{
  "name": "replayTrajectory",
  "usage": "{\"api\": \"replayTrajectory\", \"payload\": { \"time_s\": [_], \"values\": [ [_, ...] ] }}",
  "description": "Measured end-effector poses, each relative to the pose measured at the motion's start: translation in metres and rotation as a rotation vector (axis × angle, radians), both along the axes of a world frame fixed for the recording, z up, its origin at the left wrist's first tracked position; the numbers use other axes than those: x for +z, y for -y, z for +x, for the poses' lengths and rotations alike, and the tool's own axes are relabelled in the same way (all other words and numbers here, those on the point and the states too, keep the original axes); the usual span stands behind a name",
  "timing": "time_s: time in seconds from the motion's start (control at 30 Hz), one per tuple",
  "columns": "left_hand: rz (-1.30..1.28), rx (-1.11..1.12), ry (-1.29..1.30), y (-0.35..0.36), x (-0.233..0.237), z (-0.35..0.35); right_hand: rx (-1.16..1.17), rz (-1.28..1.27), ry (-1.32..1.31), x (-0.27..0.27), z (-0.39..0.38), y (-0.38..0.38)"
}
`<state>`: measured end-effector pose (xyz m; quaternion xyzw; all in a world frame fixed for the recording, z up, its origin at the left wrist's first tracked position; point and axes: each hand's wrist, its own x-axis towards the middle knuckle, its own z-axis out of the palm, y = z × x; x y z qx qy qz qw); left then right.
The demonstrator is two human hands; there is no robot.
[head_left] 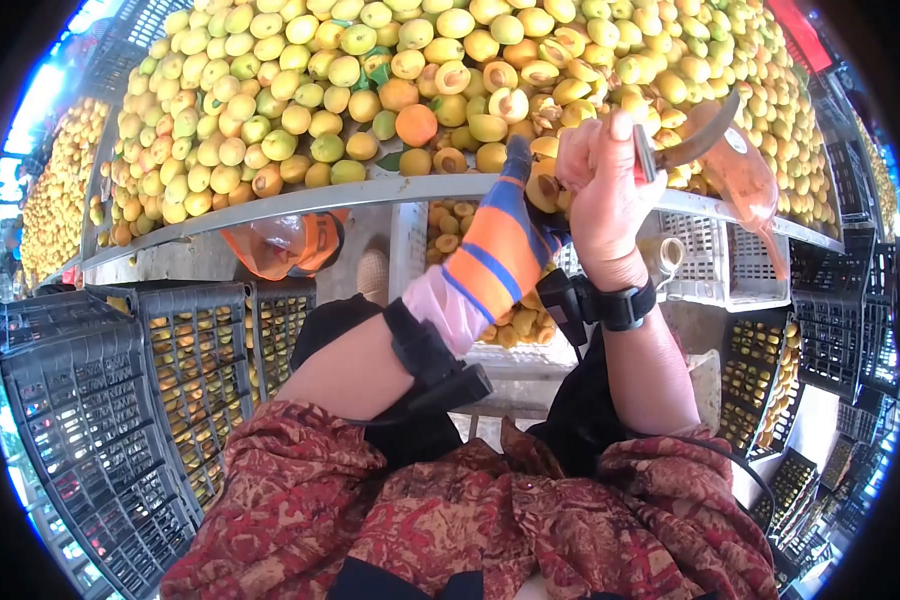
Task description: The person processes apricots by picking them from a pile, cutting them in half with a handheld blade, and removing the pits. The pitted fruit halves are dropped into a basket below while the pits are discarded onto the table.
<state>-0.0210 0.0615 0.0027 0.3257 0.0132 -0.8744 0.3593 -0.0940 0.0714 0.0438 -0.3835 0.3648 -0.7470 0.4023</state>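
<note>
text: you get nothing readable | orange bag (282, 246) under the table rim: dark marks, too unclear for you to read | orange-brown plastic bag (738, 178), your right side: pale round mark, illegible

To the left of the left fingers (517, 160), a hand can pass over the heaped fruit (270, 90), provided it clears the metal rim (400, 190) of the desk. The right fingers (618, 150) sit close by, leaving a slim gap; beyond them the curved knife (710, 137) and a reddish bag (745, 175) obstruct. Below the rim, an opening between the forearms (655, 370) leads toward the fruit-filled crate (408, 250), narrowed by a black wrist device (563, 310). Black crates (70, 400) hem both sides.
</note>
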Motion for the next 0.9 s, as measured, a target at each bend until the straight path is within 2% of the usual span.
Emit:
{"api": "replayTrajectory", "payload": {
  "time_s": [0.03, 0.07, 0.1, 0.17, 0.2, 0.23, 0.33, 0.37, 0.4, 0.43, 0.5, 0.53, 0.57, 0.6, 0.63, 0.73, 0.8, 0.83, 0.9],
  "values": [
    [0.048, 0.126, -0.059, -0.001, -0.002, -0.004, -0.05, -0.023, -0.069, -0.001, 0.003, 0.0],
    [-0.121, 0.184, 0.186, -0.007, -0.009, -0.007, -0.06, -0.008, -0.082, 0.001, 0.005, -0.001],
    [-0.113, 0.187, 0.189, -0.01, -0.004, -0.004, -0.056, 0.0, -0.079, 0.001, 0.005, 0.0],
    [-0.375, 0.14, 0.538, -0.011, 0.008, 0.001, -0.011, 0.005, 0.112, 0.003, 0.001, 0.005],
    [-0.8, 0.186, 0.655, -0.009, -0.023, 0.0, -0.011, 0.031, 0.141, 0.009, 0.0, 0.007],
    [-0.801, 0.184, 0.654, -0.007, -0.02, 0.0, -0.014, 0.03, 0.142, 0.01, -0.004, 0.009],
    [-0.675, 0.177, 0.527, -0.005, -0.013, 0.0, 0.168, 0.057, 0.17, 0.007, -0.011, 0.008],
    [-0.517, 0.048, 0.459, -0.003, -0.011, 0.003, 0.167, 0.058, 0.17, 0.006, -0.012, 0.007],
    [-0.358, -0.079, 0.39, -0.002, -0.005, 0.006, 0.176, 0.055, 0.054, 0.006, -0.013, 0.006],
    [-0.357, -0.078, 0.391, -0.002, 0.001, 0.008, 0.185, 0.053, -0.062, 0.005, -0.013, 0.005],
    [-0.206, -0.231, 0.343, -0.004, 0.012, 0.012, 0.156, 0.111, -0.056, 0.006, -0.01, 0.001],
    [-0.206, -0.23, 0.343, -0.003, 0.003, 0.014, 0.183, 0.095, -0.136, 0.006, -0.01, 0.001],
    [-0.229, -0.241, 0.203, -0.001, -0.014, 0.017, 0.209, 0.08, -0.216, 0.007, -0.009, 0.001],
    [-0.252, -0.251, 0.062, 0.001, -0.011, 0.019, 0.203, 0.084, -0.288, 0.005, -0.01, 0.002],
    [-0.255, -0.25, 0.064, 0.001, -0.007, 0.019, 0.204, 0.081, -0.287, 0.002, -0.01, 0.004],
    [-0.212, -0.271, 0.15, 0.001, 0.008, 0.016, -0.051, 0.197, 0.132, -0.004, -0.008, 0.013],
    [-0.179, -0.001, -0.023, 0.002, 0.012, 0.013, -0.118, 0.207, 0.396, -0.002, -0.011, 0.018],
    [-0.18, 0.001, -0.024, 0.001, 0.008, 0.011, -0.168, 0.21, 0.488, -0.003, -0.012, 0.022],
    [-0.507, 0.099, 0.298, -0.005, 0.002, 0.008, -0.131, 0.181, 0.505, -0.004, -0.017, 0.024]
  ]
}}
